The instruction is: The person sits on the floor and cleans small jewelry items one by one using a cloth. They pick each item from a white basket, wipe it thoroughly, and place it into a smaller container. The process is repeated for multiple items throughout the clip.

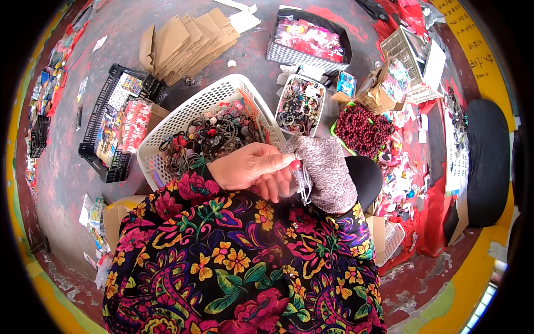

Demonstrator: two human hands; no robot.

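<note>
My left hand point(250, 167) is above my lap, its thumb and forefinger pinched together and the other fingers loosely curled. At its fingertips is a small red bead with thin pale elastic loops hanging down, which looks like a hair tie point(303, 183). A fuzzy grey-mauve knit point(328, 175) covers my right hand and meets the left fingertips; the right fingers are hidden under it. Just beyond my left hand stands a large white perforated basket point(167, 119), heaped with dark and coloured hair ties point(214, 136).
Farther off is a smaller white basket of hair ties point(300, 103). Dark red beads point(364, 131) fill a green-rimmed container to its right. A black crate point(103, 161), flattened cardboard point(189, 44) and a patterned box of pink packets point(308, 58) lie around. Loose goods cover the right side.
</note>
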